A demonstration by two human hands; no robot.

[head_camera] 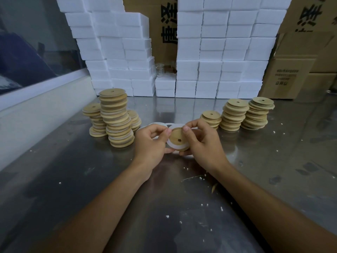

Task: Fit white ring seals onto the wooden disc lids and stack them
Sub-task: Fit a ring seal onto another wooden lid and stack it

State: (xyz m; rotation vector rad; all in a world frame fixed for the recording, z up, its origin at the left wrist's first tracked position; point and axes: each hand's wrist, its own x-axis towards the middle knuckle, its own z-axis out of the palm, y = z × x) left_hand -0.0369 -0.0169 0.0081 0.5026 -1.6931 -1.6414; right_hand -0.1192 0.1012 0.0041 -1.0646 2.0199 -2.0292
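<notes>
Left hand (152,141) covers part of the loose rings (160,125) behind it; their count can't be told. Right hand (202,141) hides the lid's (177,138) right edge, and the ring (171,144) on it shows only along the lower left. Small stack (135,119) behind the tall leaning one (117,117) mostly hidden. Glass items (161,70) in the gap between foam blocks (218,52) too blurred to identify. Carton (288,77) print too small to read; lettering on the rear box (167,24) cut by foam and the top edge. Both forearms run out of the bottom.
</notes>
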